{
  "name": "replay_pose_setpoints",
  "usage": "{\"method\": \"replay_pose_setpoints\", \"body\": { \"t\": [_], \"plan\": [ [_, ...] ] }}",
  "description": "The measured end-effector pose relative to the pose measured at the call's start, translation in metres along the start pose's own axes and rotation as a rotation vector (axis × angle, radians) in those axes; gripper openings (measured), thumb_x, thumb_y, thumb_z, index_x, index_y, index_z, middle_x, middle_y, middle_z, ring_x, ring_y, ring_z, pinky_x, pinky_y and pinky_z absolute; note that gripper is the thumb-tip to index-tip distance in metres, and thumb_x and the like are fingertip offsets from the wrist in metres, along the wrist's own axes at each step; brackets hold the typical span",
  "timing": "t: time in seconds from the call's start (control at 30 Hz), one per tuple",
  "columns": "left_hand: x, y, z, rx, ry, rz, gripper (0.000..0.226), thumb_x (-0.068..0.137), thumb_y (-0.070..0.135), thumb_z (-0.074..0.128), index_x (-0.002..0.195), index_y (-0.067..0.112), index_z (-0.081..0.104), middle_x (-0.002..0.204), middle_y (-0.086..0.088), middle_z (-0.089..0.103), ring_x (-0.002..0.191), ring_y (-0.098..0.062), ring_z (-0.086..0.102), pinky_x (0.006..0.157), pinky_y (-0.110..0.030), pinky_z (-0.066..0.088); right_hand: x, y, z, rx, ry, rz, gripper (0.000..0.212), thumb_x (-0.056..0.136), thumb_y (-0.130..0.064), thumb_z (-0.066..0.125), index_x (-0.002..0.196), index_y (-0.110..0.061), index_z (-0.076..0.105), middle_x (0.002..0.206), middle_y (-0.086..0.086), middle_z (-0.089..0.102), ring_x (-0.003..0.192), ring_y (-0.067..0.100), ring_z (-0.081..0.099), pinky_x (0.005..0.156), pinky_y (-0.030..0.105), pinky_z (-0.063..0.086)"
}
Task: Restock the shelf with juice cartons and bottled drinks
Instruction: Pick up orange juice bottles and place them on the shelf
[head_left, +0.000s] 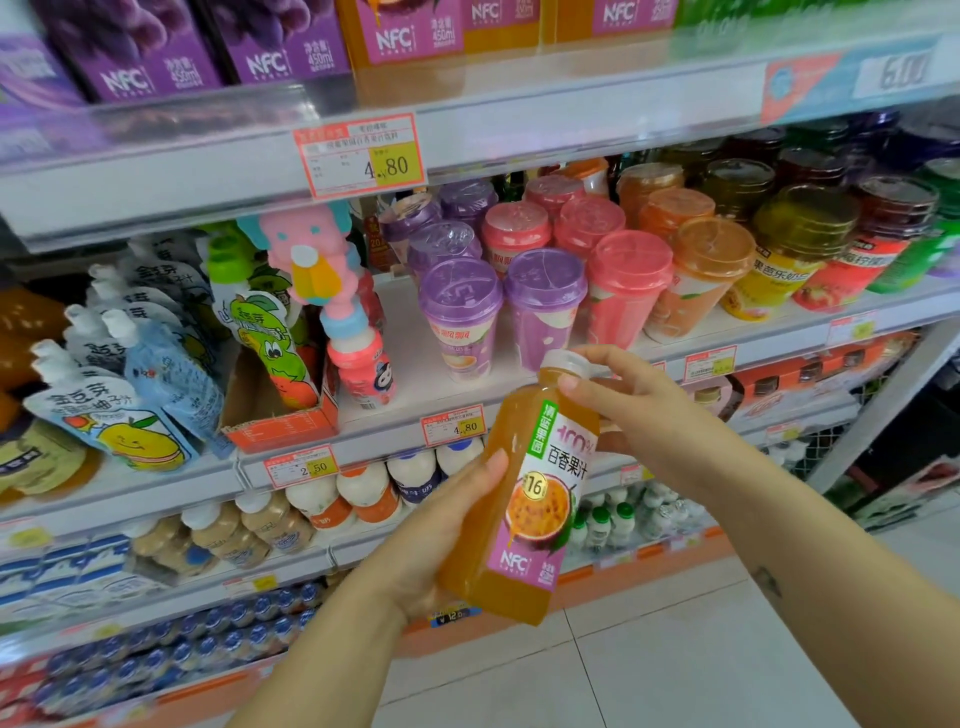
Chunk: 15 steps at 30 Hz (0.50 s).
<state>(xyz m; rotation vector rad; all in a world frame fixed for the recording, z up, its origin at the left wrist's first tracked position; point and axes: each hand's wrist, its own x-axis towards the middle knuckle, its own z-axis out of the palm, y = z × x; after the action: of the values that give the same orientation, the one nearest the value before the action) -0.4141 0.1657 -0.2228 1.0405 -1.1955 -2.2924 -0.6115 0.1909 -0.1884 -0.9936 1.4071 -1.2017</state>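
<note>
One passion-fruit juice bottle is held tilted in mid-air in front of the shelves, its white cap leaning toward the row of lidded cup drinks on the middle shelf. The left hand wraps its fingers round the lower body from behind, with the thumb on the front edge, while the right hand pinches the neck just under the cap. Matching orange NFC packs stand on the top shelf beside purple grape ones, so that is probably its slot. The lift is the weak point: if the left hand lets go early, the neck pinch alone may slip and drop the bottle onto the tiled floor. Its base could also catch the shelf's front rail and price tag, or the rising hand could clip the nearby cups and topple them.
</note>
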Motion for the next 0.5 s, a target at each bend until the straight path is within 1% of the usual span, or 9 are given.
{"method": "replay_pose_setpoints", "body": {
  "t": [0.03,0.1,0.17,0.23,0.3,0.33,0.4,0.47,0.5],
  "plan": [
    [-0.001,0.006,0.0,0.042,0.001,0.043,0.048,0.076,0.048,0.069,0.117,0.024,0.062,0.105,-0.007,0.073,0.088,-0.021,0.071,0.073,-0.033,0.058,-0.001,-0.005,0.0,0.019,-0.017,-0.025,0.024,0.089,-0.023,0.061,0.113,-0.024,0.061,0.09,-0.004,0.072,0.08,0.01,0.067,0.077,0.029,0.056],
    [-0.005,0.021,-0.001,0.133,-0.016,0.139,0.049,0.072,0.043,0.063,0.119,0.028,0.059,0.106,-0.004,0.073,0.09,-0.02,0.071,0.074,-0.032,0.057,-0.004,-0.022,-0.001,0.046,-0.024,-0.088,0.021,0.089,-0.02,0.059,0.109,-0.026,0.064,0.087,-0.007,0.072,0.077,0.006,0.067,0.069,0.024,0.056],
    [-0.011,0.039,0.0,0.205,-0.05,0.243,0.041,0.075,0.037,0.059,0.115,0.029,0.06,0.103,-0.001,0.074,0.088,-0.018,0.071,0.069,-0.028,0.057,-0.007,-0.04,-0.004,0.034,-0.028,-0.174,0.023,0.086,-0.025,0.06,0.108,-0.027,0.065,0.091,-0.007,0.073,0.081,0.007,0.068,0.069,0.024,0.055],
    [-0.02,0.06,0.003,0.313,-0.078,0.34,0.041,0.073,0.042,0.069,0.113,0.033,0.063,0.103,0.002,0.074,0.086,-0.015,0.071,0.067,-0.025,0.055,-0.012,-0.064,-0.006,-0.023,-0.055,-0.249,0.031,0.081,-0.029,0.061,0.112,-0.028,0.064,0.097,-0.001,0.074,0.086,0.012,0.069,0.071,0.024,0.055],
    [-0.03,0.083,0.006,0.451,-0.066,0.426,0.043,0.068,0.048,0.075,0.108,0.042,0.064,0.098,0.009,0.074,0.081,-0.009,0.071,0.064,-0.02,0.054,-0.018,-0.089,-0.006,-0.099,-0.083,-0.335,0.03,0.085,-0.026,0.062,0.115,-0.03,0.061,0.096,0.0,0.075,0.081,0.013,0.07,0.068,0.022,0.054],
    [-0.035,0.096,0.008,0.501,-0.052,0.455,0.038,0.07,0.042,0.071,0.107,0.043,0.061,0.093,0.014,0.074,0.077,-0.006,0.071,0.061,-0.018,0.053,-0.02,-0.102,-0.005,-0.142,-0.083,-0.377,0.029,0.086,-0.027,0.062,0.114,-0.032,0.061,0.094,-0.001,0.075,0.078,0.014,0.069,0.066,0.024,0.052],
    [-0.043,0.12,0.015,0.589,-0.017,0.517,0.031,0.077,0.034,0.062,0.104,0.046,0.053,0.085,0.022,0.072,0.071,-0.003,0.07,0.057,-0.016,0.052,-0.022,-0.125,-0.003,-0.181,-0.068,-0.465,0.031,0.082,-0.033,0.065,0.113,-0.03,0.063,0.096,-0.001,0.074,0.083,0.016,0.07,0.074,0.03,0.053],
    [-0.051,0.144,0.021,0.697,0.037,0.603,0.03,0.084,0.034,0.065,0.103,0.05,0.048,0.081,0.032,0.068,0.071,0.003,0.068,0.057,-0.014,0.052,-0.021,-0.147,-0.001,-0.159,-0.026,-0.562,0.04,0.077,-0.035,0.069,0.115,-0.024,0.063,0.102,0.0,0.073,0.092,0.015,0.07,0.082,0.03,0.054],
    [-0.054,0.155,0.025,0.742,0.066,0.657,0.032,0.083,0.038,0.068,0.104,0.051,0.048,0.084,0.034,0.067,0.074,0.005,0.068,0.06,-0.014,0.053,-0.02,-0.158,0.0,-0.152,-0.004,-0.622,0.04,0.077,-0.034,0.072,0.114,-0.023,0.063,0.102,0.0,0.073,0.093,0.014,0.069,0.081,0.029,0.054]
  ]
}}
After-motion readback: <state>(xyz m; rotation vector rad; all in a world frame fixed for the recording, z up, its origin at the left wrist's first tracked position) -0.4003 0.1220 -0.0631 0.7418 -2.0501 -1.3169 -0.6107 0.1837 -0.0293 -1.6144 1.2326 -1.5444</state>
